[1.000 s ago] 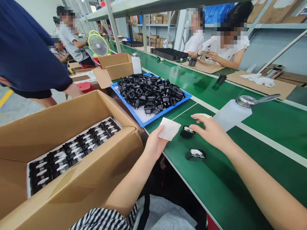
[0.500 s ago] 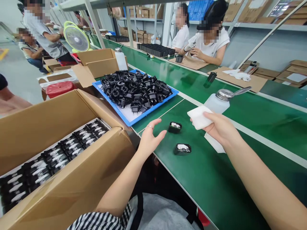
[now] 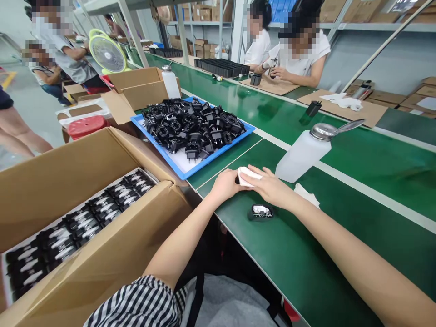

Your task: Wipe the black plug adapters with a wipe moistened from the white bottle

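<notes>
Head view shows the right hand (image 3: 274, 188) with its fingers closed on a white cloth (image 3: 249, 176), above the bench (image 3: 340, 254) and close to its near edge. The left hand (image 3: 225, 185) is bent and meets the cloth from the other side. A small dark part appears between them, mostly hidden; whether the left hand grasps it, I cannot tell. Just below the hands, a black case (image 3: 262, 211) lies on the bench, open side up, with white and metal parts inside. Behind the right wrist is a white sheet (image 3: 306, 195), and near it stands a bottle (image 3: 301, 156) with a metal top. Left of these, along the bench's near edge, a blue tray (image 3: 221, 156) carries a heap of black plugs (image 3: 194, 127); its near corner is bare. Beside the bench, a carton (image 3: 102, 254) contains rows of black units (image 3: 80, 229). At the far edge sits a co-worker (image 3: 304, 63) in white.
</notes>
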`<state>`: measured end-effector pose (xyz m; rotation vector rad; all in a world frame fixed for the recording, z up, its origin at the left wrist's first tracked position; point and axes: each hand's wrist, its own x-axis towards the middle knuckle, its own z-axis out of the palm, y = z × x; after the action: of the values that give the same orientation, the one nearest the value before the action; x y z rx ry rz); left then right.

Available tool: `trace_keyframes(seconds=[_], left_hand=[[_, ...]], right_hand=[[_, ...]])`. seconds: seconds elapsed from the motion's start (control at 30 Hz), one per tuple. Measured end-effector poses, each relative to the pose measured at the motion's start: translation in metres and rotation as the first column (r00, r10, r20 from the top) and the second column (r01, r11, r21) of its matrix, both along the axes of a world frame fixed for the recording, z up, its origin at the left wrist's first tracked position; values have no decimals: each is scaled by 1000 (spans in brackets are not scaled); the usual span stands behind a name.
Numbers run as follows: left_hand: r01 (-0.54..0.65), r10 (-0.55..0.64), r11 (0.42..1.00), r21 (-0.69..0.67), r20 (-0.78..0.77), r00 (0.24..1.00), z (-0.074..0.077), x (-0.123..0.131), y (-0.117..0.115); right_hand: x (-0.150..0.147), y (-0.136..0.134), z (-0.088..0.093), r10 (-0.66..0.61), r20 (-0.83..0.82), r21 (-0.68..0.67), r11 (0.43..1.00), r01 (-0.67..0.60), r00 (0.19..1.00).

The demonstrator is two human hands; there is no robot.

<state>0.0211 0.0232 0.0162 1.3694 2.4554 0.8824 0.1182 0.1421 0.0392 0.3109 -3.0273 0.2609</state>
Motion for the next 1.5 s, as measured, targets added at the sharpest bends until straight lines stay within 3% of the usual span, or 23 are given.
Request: trace_keyframes(seconds=[0.07,0.17,0.3,0.4,0.47,0.5,0.57,0.67,0.73,0.8,0.93,1.03,1.1,1.17,1.2,1.27,1.3,1.37,1.43,1.5], left_hand=[[5,-5,1000,14,-18,1000,0,2,0],[11,-11,1000,16,-20,1000,1,5,1],[39,-38,999,10,-26,999,2,10,1],[94,-95,995,-10,-45,994,7,6,-5],[62,-63,998,-19,-69,996,14,-5,-15],[2,-3,1000,-20,-89,996,18,-13,-22],[-207,201,978,-26,-151,968,27,-35,-36],[-509,485,860,-40,-248,839,36,-70,-52],[-581,550,813,-42,-273,789,39,-87,-55],[-588,557,807,-46,-267,786,39,-97,-52],[-583,551,810,-63,-254,794,37,-102,-47],[-584,563,812,-10,-251,788,40,-99,-52],[-576,586,810,111,-199,785,45,-91,-55],[-531,559,799,281,-26,829,51,-76,-55],[-494,488,794,356,111,866,54,-67,-52],[-397,201,802,446,424,883,57,-46,-42],[-338,21,818,466,562,827,57,-35,-35],[-234,-280,836,497,752,597,53,-16,-21],[-197,-446,830,522,833,327,45,-3,-8],[-193,-512,827,528,849,130,36,5,1]], right_hand=[[9,6,-1,9,4,68,998,-9,1000],[18,13,1,-12,-7,46,999,13,1000],[18,8,6,-109,1,-224,969,107,994],[19,6,13,-343,29,-488,815,313,939],[21,10,18,-498,75,-572,688,446,864],[23,14,21,-544,109,-585,642,496,832],[27,22,26,-569,202,-553,605,572,797],[31,29,31,-617,317,-306,652,693,721],[33,29,33,-676,287,-94,685,722,679],[35,26,34,-678,206,-7,721,693,706],[39,20,39,-602,134,-57,788,613,787],[41,18,43,-617,136,-117,767,631,775],[41,15,46,-614,123,-188,757,626,780],[39,8,50,-590,104,-286,753,592,801],[38,4,51,-569,100,-343,750,565,816],[32,-6,53,-510,91,-471,735,488,856],[28,-10,53,-466,84,-543,720,432,881],[20,-17,52,-364,64,-692,655,304,929],[13,-21,49,-318,51,-813,537,225,947],[9,-21,44,-349,72,-890,401,218,934]])
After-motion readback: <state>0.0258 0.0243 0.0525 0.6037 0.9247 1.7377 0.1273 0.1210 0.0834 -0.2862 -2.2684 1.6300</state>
